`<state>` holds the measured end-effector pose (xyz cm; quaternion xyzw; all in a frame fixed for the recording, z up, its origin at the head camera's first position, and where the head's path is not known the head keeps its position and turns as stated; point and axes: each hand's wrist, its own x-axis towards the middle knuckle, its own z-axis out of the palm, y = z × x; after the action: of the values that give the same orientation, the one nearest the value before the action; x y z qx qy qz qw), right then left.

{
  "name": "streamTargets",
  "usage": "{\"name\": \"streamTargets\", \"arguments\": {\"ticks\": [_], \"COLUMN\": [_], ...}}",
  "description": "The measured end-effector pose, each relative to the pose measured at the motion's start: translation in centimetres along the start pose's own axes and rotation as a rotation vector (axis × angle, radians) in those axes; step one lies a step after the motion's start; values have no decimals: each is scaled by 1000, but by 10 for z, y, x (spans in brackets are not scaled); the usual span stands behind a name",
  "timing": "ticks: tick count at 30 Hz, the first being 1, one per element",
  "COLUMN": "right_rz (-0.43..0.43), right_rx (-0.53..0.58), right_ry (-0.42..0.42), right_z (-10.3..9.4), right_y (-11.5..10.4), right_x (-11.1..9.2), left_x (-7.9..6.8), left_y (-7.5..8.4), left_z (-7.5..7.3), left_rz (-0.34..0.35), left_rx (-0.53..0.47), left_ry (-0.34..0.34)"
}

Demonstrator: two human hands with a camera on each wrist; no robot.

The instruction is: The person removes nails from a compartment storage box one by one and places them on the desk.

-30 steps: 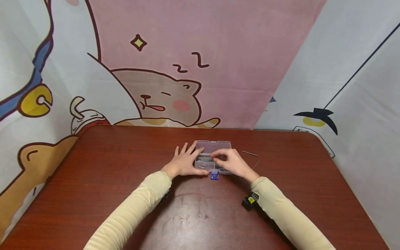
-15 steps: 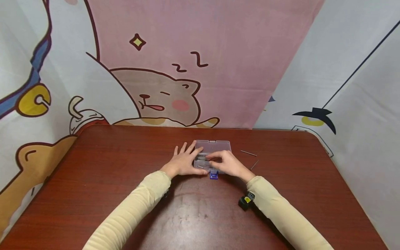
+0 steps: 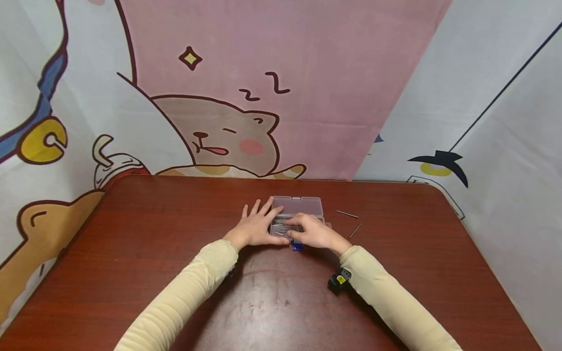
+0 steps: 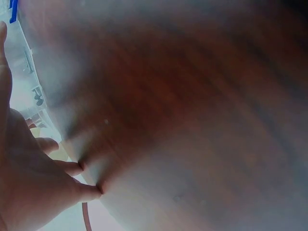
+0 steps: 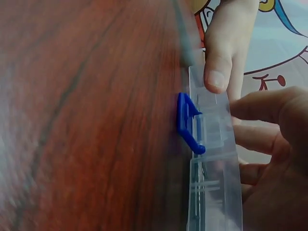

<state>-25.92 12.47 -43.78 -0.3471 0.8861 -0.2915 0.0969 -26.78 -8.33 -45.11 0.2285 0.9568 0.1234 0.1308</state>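
Near the far edge of the reddish-brown wooden surface (image 3: 175, 209), roughly midway between its far corners, we have a clear plastic compartment box (image 5: 221, 187), its lid (image 3: 302, 205) opened on the far side. Thin grey metal nails (image 3: 279, 223) lie within. Our left hand (image 3: 255, 230), fingers spread wide, rests against the box's left end and grips nothing. Our right hand (image 3: 312, 231) reaches over the compartments, thumb and forefinger parted; we cannot tell whether it has a nail. Should the left hand lift, a bump from the right could, we think, skid the light box and jumble its contents. The blue plastic latch (image 5: 182, 118) on the near side might snag a thumb. Toward the surface's far right corner, two loose nails (image 3: 347, 214) could roll if knuckles brushed them.
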Motion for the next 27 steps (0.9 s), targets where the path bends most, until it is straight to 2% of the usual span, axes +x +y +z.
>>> {"name": "streamTargets", "arguments": {"ticks": [10, 15, 22, 27], "right_rz": [21, 24, 39, 58], "right_rx": [-26, 1, -36, -15], "right_ry": [28, 5, -29, -38], "right_z": [1, 0, 3, 4], "right_y": [-3, -5, -9, -11], "right_x": [-1, -1, -2, -2], "left_x": [0, 0, -1, -2], "left_y": [1, 1, 1, 0], "left_z": [0, 0, -1, -2], "left_rz": [8, 14, 21, 18], "left_rx": [-10, -13, -15, -17], "left_ry": [5, 1, 2, -1]}}
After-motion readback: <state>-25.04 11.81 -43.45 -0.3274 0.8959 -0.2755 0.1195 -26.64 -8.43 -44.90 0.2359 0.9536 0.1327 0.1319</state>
